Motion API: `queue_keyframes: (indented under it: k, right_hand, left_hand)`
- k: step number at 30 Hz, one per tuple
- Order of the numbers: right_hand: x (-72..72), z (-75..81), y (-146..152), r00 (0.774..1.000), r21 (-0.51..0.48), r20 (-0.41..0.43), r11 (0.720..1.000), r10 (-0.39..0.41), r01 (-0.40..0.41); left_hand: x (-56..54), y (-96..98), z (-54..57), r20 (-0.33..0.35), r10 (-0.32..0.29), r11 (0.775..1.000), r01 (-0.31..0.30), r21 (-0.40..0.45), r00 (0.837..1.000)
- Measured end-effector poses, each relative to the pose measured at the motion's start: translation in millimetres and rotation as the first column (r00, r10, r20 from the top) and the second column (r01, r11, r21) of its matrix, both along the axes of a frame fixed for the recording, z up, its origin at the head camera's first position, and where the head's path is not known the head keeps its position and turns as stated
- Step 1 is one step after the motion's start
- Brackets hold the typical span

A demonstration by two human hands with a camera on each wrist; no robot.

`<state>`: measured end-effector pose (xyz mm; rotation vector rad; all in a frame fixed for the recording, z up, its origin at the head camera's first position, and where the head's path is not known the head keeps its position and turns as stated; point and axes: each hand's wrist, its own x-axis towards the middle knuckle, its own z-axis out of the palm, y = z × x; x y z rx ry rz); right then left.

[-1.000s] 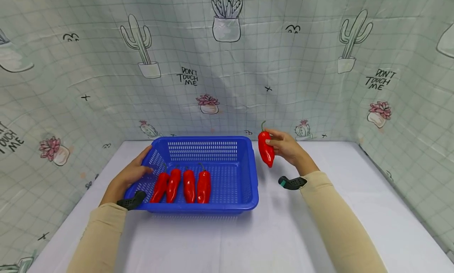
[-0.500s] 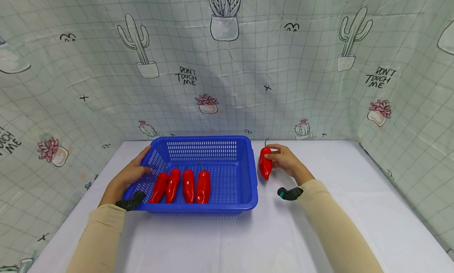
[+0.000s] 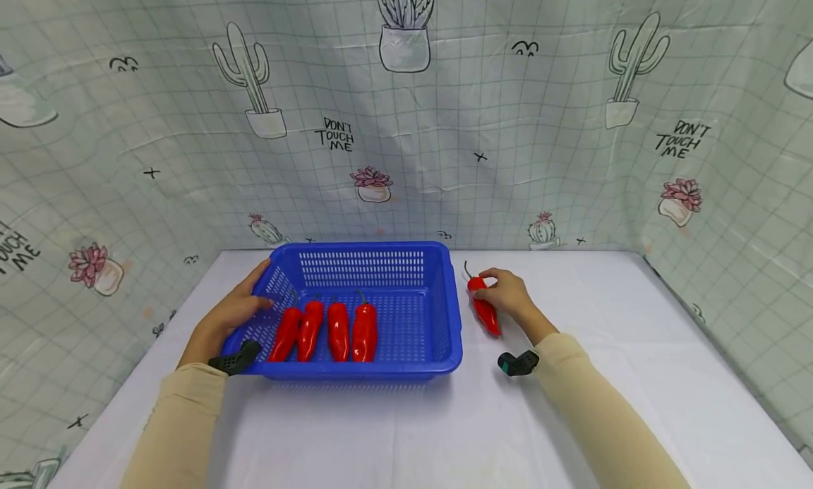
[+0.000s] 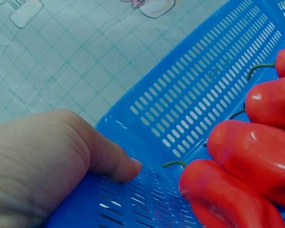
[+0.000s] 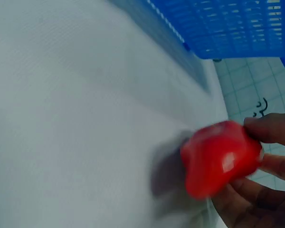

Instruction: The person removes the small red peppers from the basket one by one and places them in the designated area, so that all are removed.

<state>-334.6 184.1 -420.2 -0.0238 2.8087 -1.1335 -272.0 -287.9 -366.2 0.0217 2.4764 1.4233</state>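
Observation:
My left hand grips the left side of a blue plastic basket, its thumb over the rim against the slotted inner wall. Several red peppers with green stems lie side by side in the basket's left half. To the right of the basket, my right hand holds another red pepper between thumb and fingers, low over the table, its stem toward the back. In the right wrist view this pepper's blunt lower end faces the camera, and a shadow falls on the table beside it.
A white table bears the basket. Behind and at both sides hangs a pale gridded cloth printed with potted cacti. Dark devices are worn at both wrists, below beige sleeves.
My right hand has come down and nearer with its pepper, whose lower end has swung to the right. The left hand and the basket have stayed in place.

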Motion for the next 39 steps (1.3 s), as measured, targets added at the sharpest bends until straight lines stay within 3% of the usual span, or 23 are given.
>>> queue_keyframes:
  k: [7,20,33,39]
  right_hand:
    - [7.4,-1.9,8.8,0.999,0.081,-0.036,0.997,-0.014,0.017]
    - [9.1,2.5,35.6,1.000,0.019,0.013,1.000,0.011,-0.011]
    - [6.5,13.8,89.1,0.990,0.028,0.099,0.995,-0.099,0.096]
    - [9.1,26.6,110.7,0.981,0.050,0.142,0.991,-0.130,0.124]
  left_hand:
    - [1.6,-0.7,4.3,-0.016,-0.003,1.000,0.003,-0.003,1.000]
    - [3.3,-2.1,1.9,-0.012,-0.007,0.999,0.008,0.036,1.000]
    - [-1.6,-3.5,-0.5,0.011,0.010,1.000,-0.010,0.025,1.000]
    - [-2.5,-2.9,-2.1,-0.004,0.005,1.000,-0.005,0.025,1.000]
